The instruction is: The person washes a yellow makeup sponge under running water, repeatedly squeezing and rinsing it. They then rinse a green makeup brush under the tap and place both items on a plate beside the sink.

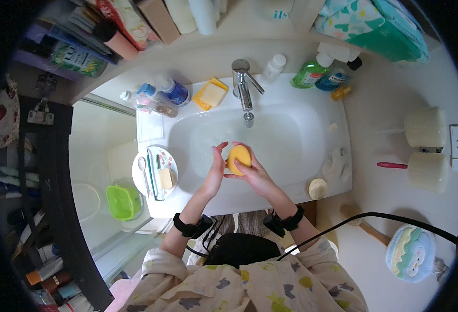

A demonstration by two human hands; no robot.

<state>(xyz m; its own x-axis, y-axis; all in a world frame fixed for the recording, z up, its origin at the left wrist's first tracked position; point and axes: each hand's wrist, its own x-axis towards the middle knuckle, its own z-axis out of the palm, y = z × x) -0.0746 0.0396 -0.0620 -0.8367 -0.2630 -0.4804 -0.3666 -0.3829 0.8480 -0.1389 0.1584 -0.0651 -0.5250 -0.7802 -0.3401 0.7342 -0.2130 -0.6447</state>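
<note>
Over the white washbasin (pixel 277 146), my right hand (pixel 258 175) holds a yellow oval piece (pixel 239 160), with the thumb across its face. Whether it is a sponge or a soap bar is not clear. My left hand (pixel 214 167) stands upright just left of it, palm turned towards it and fingers extended. The chrome faucet (pixel 243 84) rises behind both hands, its spout pointing towards me. Shallow clear water appears to lie in the basin. Black bands with small devices are strapped round both wrists.
On the basin's left rim sits a plate (pixel 137 181) with a spoon, soap bar and thin sticks. Bottles (pixel 176 91) and a yellow sponge (pixel 201 102) line the back left. Mouthwash bottles (pixel 310 74) stand back right. A black cable (pixel 353 216) crosses at right.
</note>
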